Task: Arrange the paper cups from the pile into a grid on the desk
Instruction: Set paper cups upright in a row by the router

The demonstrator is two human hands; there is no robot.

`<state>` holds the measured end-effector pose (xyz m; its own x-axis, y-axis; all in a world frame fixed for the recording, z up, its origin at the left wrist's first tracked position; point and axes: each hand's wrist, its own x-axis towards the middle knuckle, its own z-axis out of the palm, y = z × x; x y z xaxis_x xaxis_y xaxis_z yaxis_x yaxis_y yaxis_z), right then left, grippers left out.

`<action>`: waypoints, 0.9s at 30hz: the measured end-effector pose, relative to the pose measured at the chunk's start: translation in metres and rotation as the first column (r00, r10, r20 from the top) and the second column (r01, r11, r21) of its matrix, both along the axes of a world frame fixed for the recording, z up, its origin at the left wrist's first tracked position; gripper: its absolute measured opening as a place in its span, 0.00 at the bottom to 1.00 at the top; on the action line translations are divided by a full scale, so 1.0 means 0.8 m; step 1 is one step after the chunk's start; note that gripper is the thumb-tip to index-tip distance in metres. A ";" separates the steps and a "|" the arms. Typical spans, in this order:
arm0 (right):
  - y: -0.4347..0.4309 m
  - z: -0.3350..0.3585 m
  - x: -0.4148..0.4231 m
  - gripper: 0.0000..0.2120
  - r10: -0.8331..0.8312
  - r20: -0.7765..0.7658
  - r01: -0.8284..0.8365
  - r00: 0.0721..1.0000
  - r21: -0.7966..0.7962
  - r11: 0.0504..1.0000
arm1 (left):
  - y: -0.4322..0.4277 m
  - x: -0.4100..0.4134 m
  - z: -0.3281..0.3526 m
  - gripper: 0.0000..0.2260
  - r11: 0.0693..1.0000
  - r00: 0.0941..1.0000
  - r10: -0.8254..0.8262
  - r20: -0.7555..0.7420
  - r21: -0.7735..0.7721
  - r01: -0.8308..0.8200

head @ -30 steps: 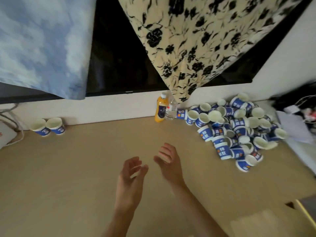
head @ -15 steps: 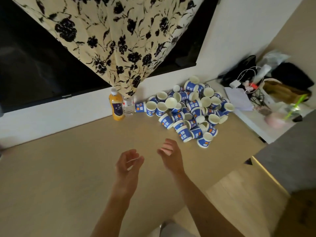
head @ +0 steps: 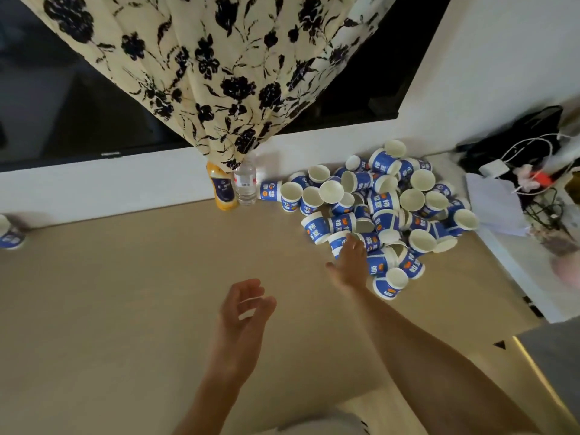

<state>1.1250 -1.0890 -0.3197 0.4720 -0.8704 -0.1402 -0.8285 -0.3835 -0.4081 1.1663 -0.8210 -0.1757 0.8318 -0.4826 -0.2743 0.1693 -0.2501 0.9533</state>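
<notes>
A pile of several blue-and-white paper cups [head: 386,205] lies tumbled at the back right of the tan desk [head: 125,309]. My right hand [head: 350,262] reaches into the pile's near left edge, its fingers spread over a blue cup [head: 337,241] lying there; a firm grip does not show. My left hand [head: 241,312] hovers over the desk's middle, fingers curled loosely apart and holding nothing. One upright cup [head: 9,235] stands at the far left edge of the view.
An orange juice bottle [head: 221,191] and a clear water bottle [head: 245,183] stand against the back wall, left of the pile. A flowered curtain [head: 219,73] hangs above. A white side table [head: 518,246] with cables and papers adjoins at the right.
My right hand has stretched forward and right from mid-desk to the pile's edge. The view swung right, then partly back. My left hand stayed hovering, empty.
</notes>
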 end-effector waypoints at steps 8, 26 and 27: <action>-0.028 -0.019 0.014 0.47 0.098 -0.176 -0.110 0.980 -0.061 0.992 | -0.005 -0.006 0.006 0.09 0.995 0.997 0.074 0.033 0.059 -0.076; -0.011 -0.051 -0.001 0.39 -0.069 0.025 0.065 0.997 0.142 0.988 | -0.011 -0.023 -0.007 0.10 0.984 0.997 0.021 0.070 0.176 -0.034; -0.004 -0.047 -0.003 0.37 -0.096 0.104 0.076 0.990 0.185 0.980 | -0.012 -0.024 -0.009 0.10 0.983 0.998 0.014 0.066 0.182 -0.026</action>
